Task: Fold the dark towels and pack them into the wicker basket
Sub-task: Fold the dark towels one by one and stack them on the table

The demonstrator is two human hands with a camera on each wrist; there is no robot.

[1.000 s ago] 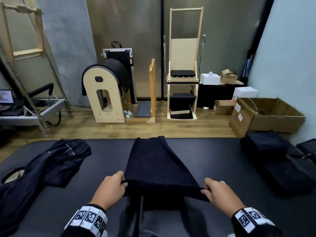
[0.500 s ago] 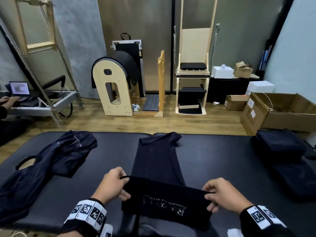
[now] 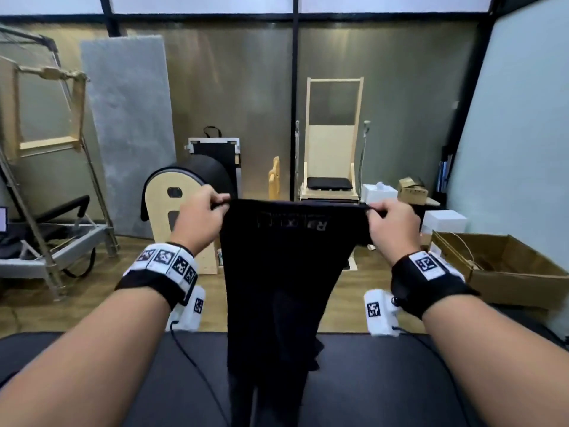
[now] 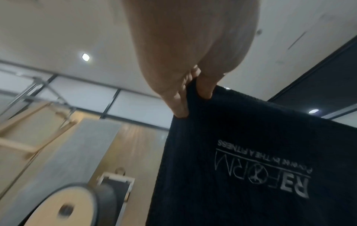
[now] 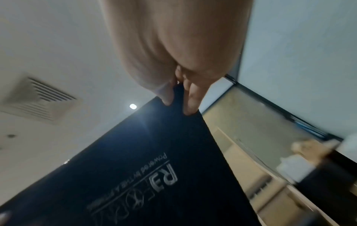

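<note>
**Dark towel held up by its two top corners**

The left hand (image 3: 200,215) pinches the towel's upper left corner, thumb on one face and fingers (image 4: 178,105) on the other. The right hand (image 3: 391,223) pinches the upper right corner the same way, fingers (image 5: 190,105) clamped over the hem. So each grip is closed on cloth, with the top edge drawn nearly straight between them.

The dark towel (image 3: 277,272) hangs from that edge in front of the person, raised above the padded black desk (image 3: 400,380), its lower part trailing down to the desk and bunching a little. A pale printed logo sits near the top edge, upside down in the wrist views.

It looks light and quite limp: it drapes straight down, narrows below the hands and holds no shape of its own. The weave looks textured, so a pinch should not slip. The corners seem the right places to hold, since they keep the edges square for folding; a hold mid-edge would likely let it sag. The wicker basket is not in view.
</note>
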